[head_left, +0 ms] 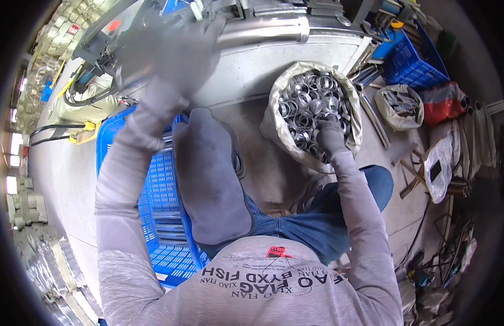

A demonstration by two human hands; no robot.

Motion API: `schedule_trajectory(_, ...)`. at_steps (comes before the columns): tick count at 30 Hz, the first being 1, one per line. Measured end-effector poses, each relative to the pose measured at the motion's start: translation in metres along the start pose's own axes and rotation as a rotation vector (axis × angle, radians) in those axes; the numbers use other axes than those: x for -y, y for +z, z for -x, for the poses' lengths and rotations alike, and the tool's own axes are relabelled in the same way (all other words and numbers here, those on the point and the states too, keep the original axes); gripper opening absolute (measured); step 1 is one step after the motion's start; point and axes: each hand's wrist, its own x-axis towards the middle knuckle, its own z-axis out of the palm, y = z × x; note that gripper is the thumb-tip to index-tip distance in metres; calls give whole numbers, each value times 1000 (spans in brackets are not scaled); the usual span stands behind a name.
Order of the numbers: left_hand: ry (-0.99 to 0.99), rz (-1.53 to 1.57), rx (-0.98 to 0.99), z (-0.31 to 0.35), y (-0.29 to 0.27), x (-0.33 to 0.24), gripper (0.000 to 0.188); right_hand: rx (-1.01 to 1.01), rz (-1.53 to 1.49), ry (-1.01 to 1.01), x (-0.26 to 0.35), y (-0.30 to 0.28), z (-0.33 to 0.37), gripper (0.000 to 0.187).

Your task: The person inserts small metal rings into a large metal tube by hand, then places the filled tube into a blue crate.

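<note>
My left hand (189,57), in a grey glove, is raised beside the machine and smeared by motion, so its fingers cannot be read. It is next to a shiny metal tube (263,32) that lies along the machine's front. My right hand (330,137), gloved too, reaches into an open white sack (273,117) full of loose silvery metal rings (303,100). Its fingers are curled down among the rings and their tips are partly hidden. Whether a ring is pinched in them does not show.
A blue plastic crate (159,190) with metal tubes in it stands left of my legs. A grey pad (208,179) covers my left thigh. To the right are a smaller sack (399,108), a blue crate (412,62), a red bag (443,106) and long metal tubes (375,120).
</note>
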Motion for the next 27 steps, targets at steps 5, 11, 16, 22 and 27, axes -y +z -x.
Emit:
schedule_trajectory(5, -174, -137, -33, -100, 37, 46, 56, -266, -314, -71, -14, -39, 18, 26)
schedule_trajectory(11, -336, -145, 267, -183, 79, 81, 58, -179, -817, 113, 7, -67, 3, 33)
schedule_trajectory(16, -296, 164, 154, -174, 142, 137, 67, -89, -1102, 65, 21, -78, 3, 48)
schedule_trajectory(22, -54, -46, -89, -143, 159, 104, 69, -151, -912, -238, 1, -63, 4, 51)
schedule_trajectory(27, 2, 228, -278, 5, 91, 55, 51, 5, -1163, -180, -5, -54, 3, 46)
